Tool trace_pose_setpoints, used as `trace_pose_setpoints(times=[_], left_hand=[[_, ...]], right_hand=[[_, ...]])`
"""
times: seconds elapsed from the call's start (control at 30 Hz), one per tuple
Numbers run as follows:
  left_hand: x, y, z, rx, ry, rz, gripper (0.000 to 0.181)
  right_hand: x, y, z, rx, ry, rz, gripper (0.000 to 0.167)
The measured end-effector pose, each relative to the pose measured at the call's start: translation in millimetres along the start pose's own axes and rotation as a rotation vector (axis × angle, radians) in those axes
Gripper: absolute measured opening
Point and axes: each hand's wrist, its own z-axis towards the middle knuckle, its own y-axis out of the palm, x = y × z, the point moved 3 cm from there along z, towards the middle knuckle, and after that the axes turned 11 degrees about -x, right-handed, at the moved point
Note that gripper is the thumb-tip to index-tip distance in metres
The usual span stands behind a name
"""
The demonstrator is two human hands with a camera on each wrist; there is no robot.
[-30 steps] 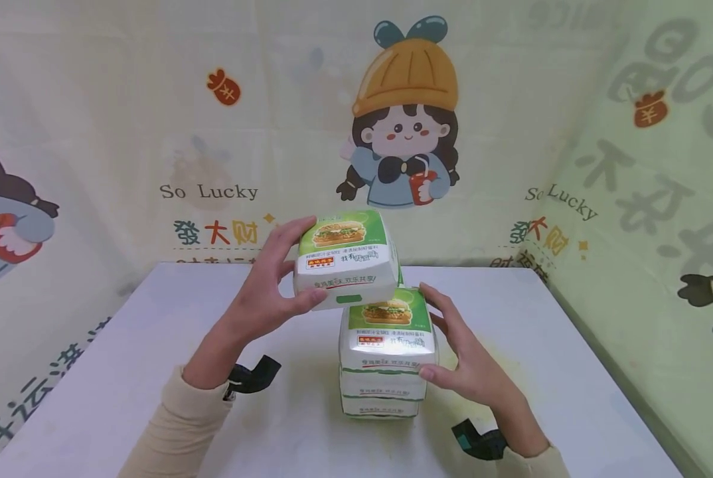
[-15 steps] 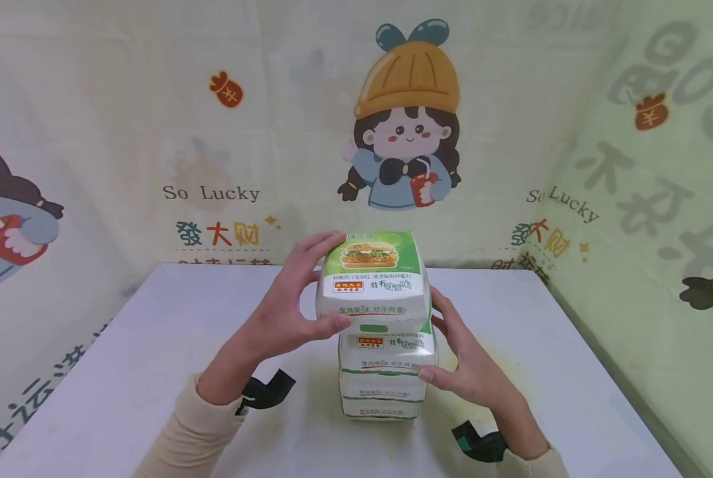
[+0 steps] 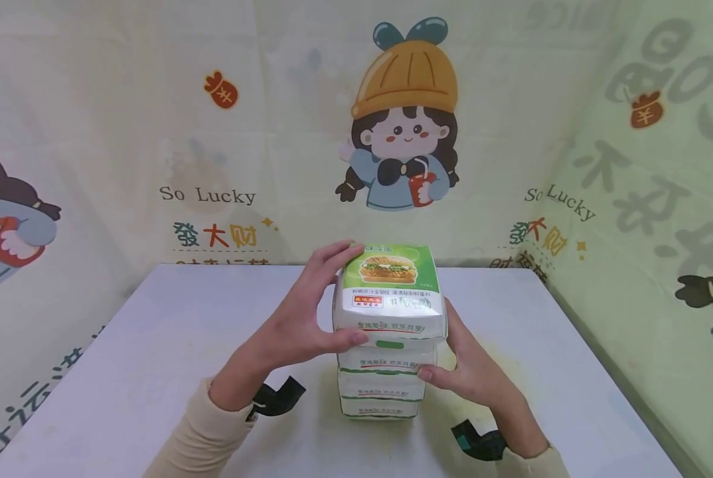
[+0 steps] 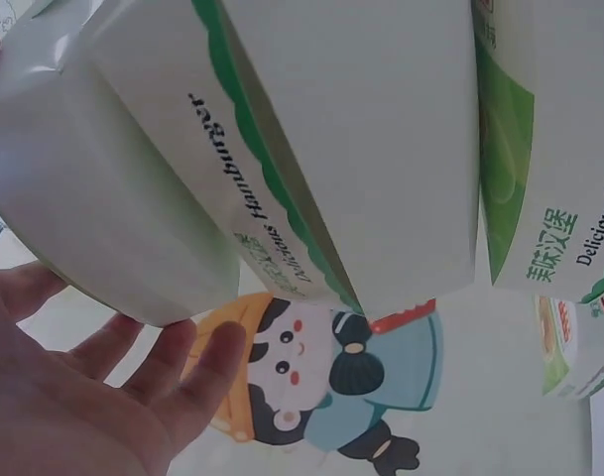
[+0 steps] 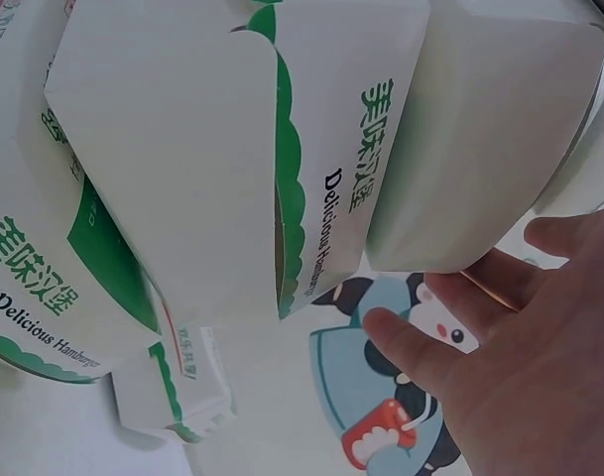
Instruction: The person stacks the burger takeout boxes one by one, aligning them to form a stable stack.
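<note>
In the head view, a green and white hamburger box (image 3: 389, 299) is over a stack of similar boxes (image 3: 380, 385) on the table. My left hand (image 3: 299, 318) grips this upper box from its left, thumb on the front and fingers toward the back. My right hand (image 3: 473, 365) holds the box just beneath it from the right, thumb at its front corner. Whether the upper box touches the stack, I cannot tell. Box walls (image 4: 103, 169) fill much of the left wrist view, with left fingers (image 4: 197, 382) beside them. Right fingers (image 5: 421, 342) show near a box (image 5: 490, 129) in the right wrist view.
The white table (image 3: 207, 302) extends around the stack. Behind it hangs a printed cloth (image 3: 297, 133) with a cartoon figure, and another cloth side (image 3: 649, 219) stands along the right. Another small box (image 5: 182, 387) shows in the background of the right wrist view.
My left hand has carried the upper hamburger box right and down, from beside the stack's top to directly over it. My right hand has stayed on the stack.
</note>
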Motion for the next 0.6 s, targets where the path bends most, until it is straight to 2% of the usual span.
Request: trace_pose_setpoints(times=[0.17,0.47,0.6], left_hand=[[-1.2,4.2,-1.9,-0.011,-0.025,-0.006,0.095],[-1.1,5.6,-5.9,-0.005,0.0,-0.021,0.1],[-1.5,6.1,-7.0,-0.016,-0.003,-0.012,0.096]], right_hand=[[0.3,1.8,-0.1,-0.006,0.005,0.014,0.099],[0.8,3.1,-0.6,-0.005,0.007,-0.004,0.104],[1.4,4.9,-1.8,-0.003,0.016,-0.006,0.101]])
